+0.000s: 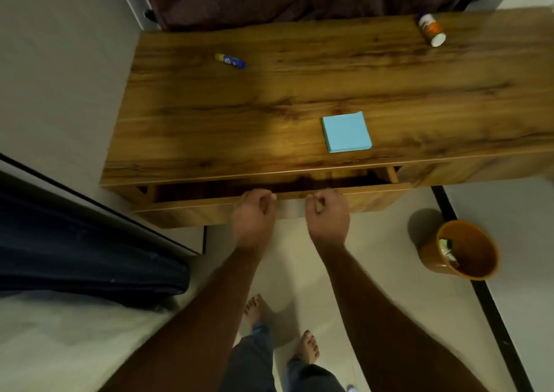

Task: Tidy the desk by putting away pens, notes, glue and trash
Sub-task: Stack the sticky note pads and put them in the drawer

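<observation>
The drawer [269, 202] under the desk [299, 91] stands partly out. The left hand [253, 211] and the right hand [326, 211] curl their fingers over its front edge near the middle, side by side, probably so it slides evenly. On the desktop lie a blue sticky-note pad [346, 132] near the front edge, a glue stick [230, 61] far left and a small bottle [431, 30] on its side, far right. An orange bin [461, 250] holding scraps stands on the floor to the right, clear of the drawer's path.
</observation>
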Tool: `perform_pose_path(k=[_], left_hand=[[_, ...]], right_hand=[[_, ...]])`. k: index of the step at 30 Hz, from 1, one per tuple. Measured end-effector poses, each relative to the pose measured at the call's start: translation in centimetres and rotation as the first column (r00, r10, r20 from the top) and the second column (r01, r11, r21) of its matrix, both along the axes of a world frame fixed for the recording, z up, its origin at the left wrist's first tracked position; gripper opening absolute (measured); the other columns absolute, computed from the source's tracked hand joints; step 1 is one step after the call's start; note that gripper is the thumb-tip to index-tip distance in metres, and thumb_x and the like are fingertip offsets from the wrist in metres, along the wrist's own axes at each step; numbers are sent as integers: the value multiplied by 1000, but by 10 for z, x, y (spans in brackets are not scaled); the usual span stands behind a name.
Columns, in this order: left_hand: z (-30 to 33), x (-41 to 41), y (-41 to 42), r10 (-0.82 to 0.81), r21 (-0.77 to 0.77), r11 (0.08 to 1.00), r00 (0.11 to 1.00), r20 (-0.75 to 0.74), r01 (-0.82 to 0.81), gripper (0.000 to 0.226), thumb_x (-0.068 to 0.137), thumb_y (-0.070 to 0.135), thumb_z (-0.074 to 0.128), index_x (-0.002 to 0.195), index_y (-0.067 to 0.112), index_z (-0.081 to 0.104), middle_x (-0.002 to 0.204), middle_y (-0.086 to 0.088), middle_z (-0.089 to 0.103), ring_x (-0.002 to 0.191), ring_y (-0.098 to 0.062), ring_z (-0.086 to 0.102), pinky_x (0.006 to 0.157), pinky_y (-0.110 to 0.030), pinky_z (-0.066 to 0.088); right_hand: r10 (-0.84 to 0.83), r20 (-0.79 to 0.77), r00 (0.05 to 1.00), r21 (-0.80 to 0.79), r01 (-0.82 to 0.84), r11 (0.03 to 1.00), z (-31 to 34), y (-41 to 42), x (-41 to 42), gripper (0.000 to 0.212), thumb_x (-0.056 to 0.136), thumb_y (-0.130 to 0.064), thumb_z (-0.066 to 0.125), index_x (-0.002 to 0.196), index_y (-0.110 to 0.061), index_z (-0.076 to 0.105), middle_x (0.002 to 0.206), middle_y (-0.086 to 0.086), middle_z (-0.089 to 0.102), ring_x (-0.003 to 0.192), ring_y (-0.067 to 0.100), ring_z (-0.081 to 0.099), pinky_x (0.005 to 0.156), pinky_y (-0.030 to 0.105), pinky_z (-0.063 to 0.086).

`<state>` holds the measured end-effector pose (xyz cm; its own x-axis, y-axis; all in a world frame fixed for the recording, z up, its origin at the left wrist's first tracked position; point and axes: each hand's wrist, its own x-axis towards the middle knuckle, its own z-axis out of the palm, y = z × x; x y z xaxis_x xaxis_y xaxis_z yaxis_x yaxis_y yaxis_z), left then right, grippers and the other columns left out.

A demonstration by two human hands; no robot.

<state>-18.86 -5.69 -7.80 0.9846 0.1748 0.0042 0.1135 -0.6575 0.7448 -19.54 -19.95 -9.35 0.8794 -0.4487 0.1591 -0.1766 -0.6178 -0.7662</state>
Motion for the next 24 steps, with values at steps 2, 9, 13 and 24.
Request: perform_pose_path(k=[2,9,13,24], left_hand=[[-4,13,3,-162,265,949,985,-53,170,33,96,36,48,124,24,60,127,0,59,121,-19,49,107,-40,36],[6,19,-2,-255,486,786,916,-310,383,41,96,38,47,134,23,51,132,-4,57,125,-26,49,110,-40,34],[13,8,-4,-235,494,764,892,-385,415,29,92,39,55,117,25,62,110,-3,67,106,-23,61,88,-35,51],[23,-24,-7,-417,256,674,643,-643,693,27,81,39,68,104,25,71,100,2,70,95,-17,65,82,-31,52]], right_hand=[[167,-68,984,-242,-179,954,10,0,13,22,87,-33,62,102,-16,66,100,4,64,99,23,55,82,36,47],[272,-588,762,-358,-547,757,36,-16,16,38,94,-32,52,131,-25,51,134,2,55,129,26,42,108,42,30],[262,-659,705,-354,-598,719,51,-20,1,30,95,-25,51,123,-33,57,125,1,61,124,25,48,106,42,30],[367,-699,613,-227,-678,699,51,-37,-53,28,92,-22,57,116,-36,64,122,-8,63,120,19,53,104,44,31]])
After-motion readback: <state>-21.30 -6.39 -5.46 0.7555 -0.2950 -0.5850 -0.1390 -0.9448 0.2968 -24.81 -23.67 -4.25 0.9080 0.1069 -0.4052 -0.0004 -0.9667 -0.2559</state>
